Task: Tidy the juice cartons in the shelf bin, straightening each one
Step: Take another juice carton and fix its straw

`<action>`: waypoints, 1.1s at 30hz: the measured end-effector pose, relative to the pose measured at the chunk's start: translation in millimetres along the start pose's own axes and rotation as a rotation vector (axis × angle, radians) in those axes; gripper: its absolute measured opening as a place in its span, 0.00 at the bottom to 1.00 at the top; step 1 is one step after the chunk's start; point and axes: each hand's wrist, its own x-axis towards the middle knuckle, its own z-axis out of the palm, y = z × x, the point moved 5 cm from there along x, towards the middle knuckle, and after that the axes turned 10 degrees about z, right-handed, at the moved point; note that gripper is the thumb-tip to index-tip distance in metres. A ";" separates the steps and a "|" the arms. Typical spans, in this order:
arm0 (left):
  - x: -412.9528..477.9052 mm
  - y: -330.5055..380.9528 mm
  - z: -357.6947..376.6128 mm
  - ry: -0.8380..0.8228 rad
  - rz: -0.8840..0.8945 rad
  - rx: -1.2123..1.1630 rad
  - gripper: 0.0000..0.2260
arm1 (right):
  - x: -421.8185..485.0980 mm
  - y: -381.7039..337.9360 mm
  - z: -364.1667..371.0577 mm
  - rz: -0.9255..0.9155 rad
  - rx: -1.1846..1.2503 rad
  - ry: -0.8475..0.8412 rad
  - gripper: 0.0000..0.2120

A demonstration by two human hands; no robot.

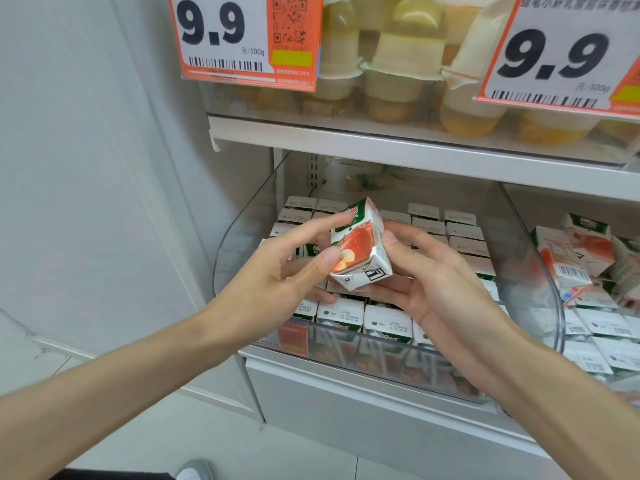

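Firmly pinched a juice carton with the left hand, thumb on its apple face, forefinger at the green top. Cupped its base and right edge in the right hand, fingers curled beneath. Held it just above the rows of upright cartons in the clear shelf bin, long axis near upright, green end tipped up and away toward the shelf back.

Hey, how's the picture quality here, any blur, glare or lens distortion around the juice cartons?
Head view: soft, even light with no hard shadows; the held juice carton is sharp; the wide lens bows the shelf edge; the clear bin wall throws hazy glare over the cartons behind it.
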 end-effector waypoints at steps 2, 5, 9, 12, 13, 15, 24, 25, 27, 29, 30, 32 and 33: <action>0.2 0.3 0.2 -0.022 0.000 0.006 0.22 | -0.6 -0.3 0.2 -0.003 0.019 -0.006 0.18; -1.1 0.8 -1.5 -0.046 0.010 0.048 0.30 | -1.9 -2.4 0.9 -0.008 0.016 -0.021 0.17; 0.9 -1.1 -5.2 -0.010 0.056 0.146 0.29 | -1.3 -0.9 3.6 0.015 -0.009 -0.050 0.14; 3.2 -1.7 -10.7 0.033 0.074 0.164 0.22 | -1.4 0.7 6.9 0.033 -0.047 -0.086 0.16; 3.6 -2.2 -11.8 0.037 0.079 0.167 0.22 | -1.3 0.8 7.6 0.040 -0.054 -0.090 0.16; 4.1 -3.3 -12.6 0.038 0.082 0.170 0.22 | -0.7 0.4 8.2 0.052 -0.059 -0.088 0.17; 1.6 2.4 -11.9 0.011 0.164 0.307 0.25 | 0.1 -0.3 2.1 0.049 -0.114 -0.031 0.20; 1.4 3.2 -11.3 -0.002 0.177 0.329 0.27 | -1.0 -1.0 1.6 0.032 -0.135 -0.035 0.18; 1.9 3.7 -10.8 -0.016 0.170 0.322 0.32 | -2.6 -1.9 -0.7 0.001 -0.162 -0.036 0.19; 3.6 3.0 -11.8 0.003 0.129 0.264 0.37 | -2.2 -2.0 -3.5 -0.017 -0.166 -0.042 0.22; 4.3 2.1 -12.8 0.028 0.104 0.226 0.39 | -1.5 -1.8 -3.8 -0.016 -0.155 -0.047 0.23; 5.2 0.3 -14.4 0.071 0.060 0.179 0.36 | 0.0 -1.2 -4.1 -0.003 -0.116 -0.066 0.21; 4.8 -0.5 -14.3 0.074 0.044 0.165 0.34 | 0.7 -1.1 -3.6 0.003 -0.097 -0.081 0.20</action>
